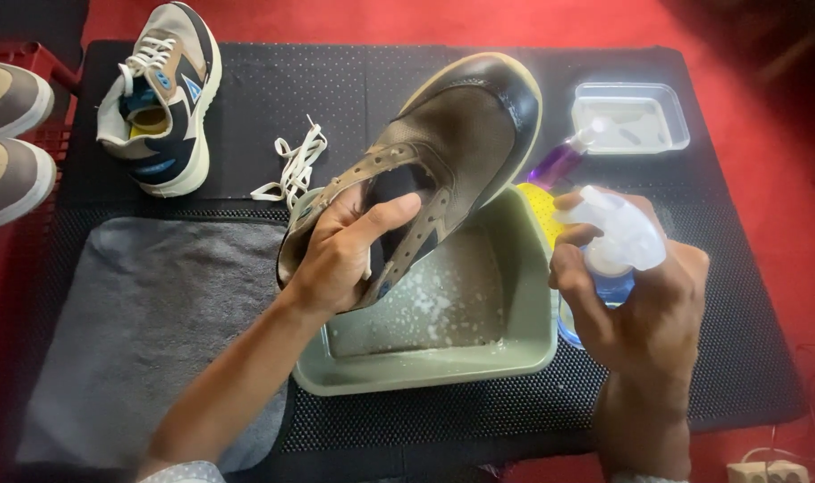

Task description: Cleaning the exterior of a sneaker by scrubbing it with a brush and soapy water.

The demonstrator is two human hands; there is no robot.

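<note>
A black perforated rubber mat [246, 98] covers the red floor [747, 179] and carries everything, with a grey cloth towel [148, 331] spread over its near-left corner. A pale green rectangular plastic basin [524, 349] sits at the middle of the mat toward its near edge, with foamy water pooled in its bottom. Above the basin, the left hand [340, 259] grips a brown leather unlaced shoe with a cream sole [452, 134], fingers closed over the tongue opening and thumb across the top, toe pointing to the mat's far edge. A second sneaker in cream, navy and tan [161, 98] lies at the far-left corner, loose white laces [293, 165] between it and the basin. A clear shallow plastic tray [629, 116] rests at the far-right corner. The right hand [645, 313] is wrapped tightly round a translucent blue spray bottle [613, 241], just right of the basin; whether a finger is on the trigger I cannot tell. A purple bottle [558, 164] and a yellow object [537, 204] sit behind it. Likely risks: wet leather could slip from the one-handed grip and splash into the basin, or spray could overshoot onto the mat.
</note>
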